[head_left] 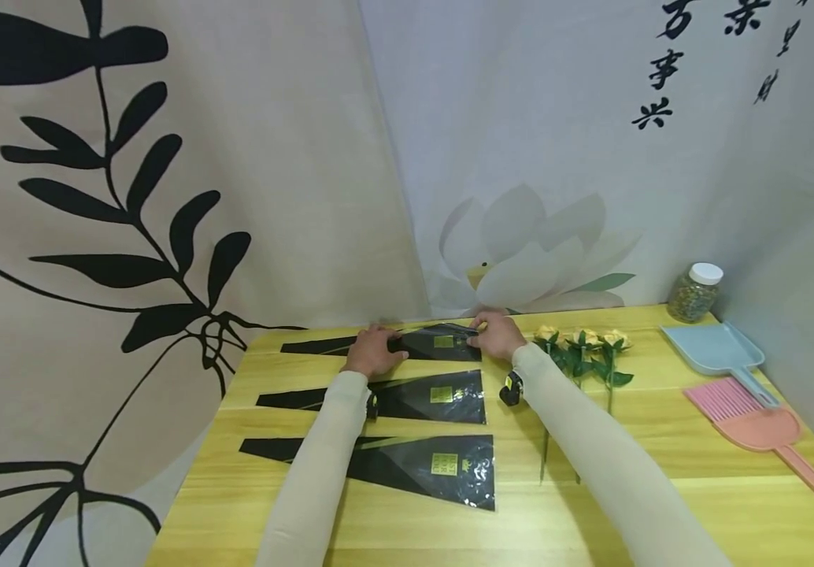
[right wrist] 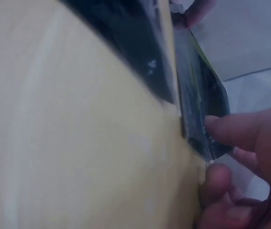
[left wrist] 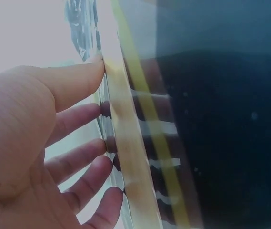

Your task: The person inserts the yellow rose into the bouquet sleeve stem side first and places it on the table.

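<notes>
Three tapered black plastic flower sleeves lie in rows on the wooden table, each with a gold label. My left hand (head_left: 373,351) rests at the middle of the farthest sleeve (head_left: 424,346). In the left wrist view, its thumb and fairly straight fingers (left wrist: 80,124) touch the clear plastic edge. At the wide end of that sleeve, my right hand (head_left: 497,336) pinches the raised film; the right wrist view shows thumb and fingers around the film (right wrist: 216,102). The middle sleeve (head_left: 464,398) and the nearest sleeve (head_left: 417,468) lie flat, partly covered by my left arm.
Yellow artificial roses (head_left: 584,339) with green stems lie right of the sleeves, partly under my right forearm. Farther right are a jar with a white lid (head_left: 693,293), a blue dustpan (head_left: 715,348) and a pink dustpan with a comb-like part (head_left: 761,429). A printed curtain (head_left: 308,157) hangs behind the table (head_left: 216,504).
</notes>
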{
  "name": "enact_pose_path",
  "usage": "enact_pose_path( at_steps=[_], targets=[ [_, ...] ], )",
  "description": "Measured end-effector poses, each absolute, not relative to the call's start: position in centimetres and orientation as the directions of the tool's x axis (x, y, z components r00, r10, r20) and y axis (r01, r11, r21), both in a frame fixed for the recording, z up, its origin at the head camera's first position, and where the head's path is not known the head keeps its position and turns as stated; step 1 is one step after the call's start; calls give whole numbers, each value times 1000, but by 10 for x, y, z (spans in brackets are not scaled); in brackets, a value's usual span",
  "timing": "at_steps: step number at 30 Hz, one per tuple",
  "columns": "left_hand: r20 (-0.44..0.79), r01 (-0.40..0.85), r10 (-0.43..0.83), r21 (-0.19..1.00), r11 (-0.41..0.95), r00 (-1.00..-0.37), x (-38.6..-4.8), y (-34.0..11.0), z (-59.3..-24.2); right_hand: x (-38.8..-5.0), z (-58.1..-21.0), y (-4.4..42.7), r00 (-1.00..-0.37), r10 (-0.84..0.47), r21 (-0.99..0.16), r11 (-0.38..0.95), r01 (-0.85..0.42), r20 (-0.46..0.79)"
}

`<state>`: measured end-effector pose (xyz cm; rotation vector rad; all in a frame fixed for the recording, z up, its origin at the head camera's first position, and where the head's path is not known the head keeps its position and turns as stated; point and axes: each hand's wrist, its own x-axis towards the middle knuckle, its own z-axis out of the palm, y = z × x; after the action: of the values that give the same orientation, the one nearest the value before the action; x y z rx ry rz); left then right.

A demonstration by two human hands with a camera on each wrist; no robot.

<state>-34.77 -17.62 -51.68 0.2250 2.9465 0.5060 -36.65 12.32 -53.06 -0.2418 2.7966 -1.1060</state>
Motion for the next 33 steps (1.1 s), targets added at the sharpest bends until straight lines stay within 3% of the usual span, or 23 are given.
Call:
enact_pose_path(
  at_steps=[10, 21, 26, 33],
  targets=[
    [-130, 112, 164, 339, 934, -978, -352, -177, -516, -366, -526, 120, -974, -223, -788, 604, -121, -22],
    [-112, 115, 166, 361, 925, -980, -348, -177, -515, -357, -519, 122, -980, -153, -857, 515, 31, -127],
    [-101, 127, 175, 363, 923, -979, -345, -177, -514, -359, -523, 128, -967, -183, -848, 528, 54, -175],
    [-95, 133, 183, 390, 911, -979, -346, -180, -516, -355, -522, 128, -973, -193, -843, 539, 0, -123]
  ],
)
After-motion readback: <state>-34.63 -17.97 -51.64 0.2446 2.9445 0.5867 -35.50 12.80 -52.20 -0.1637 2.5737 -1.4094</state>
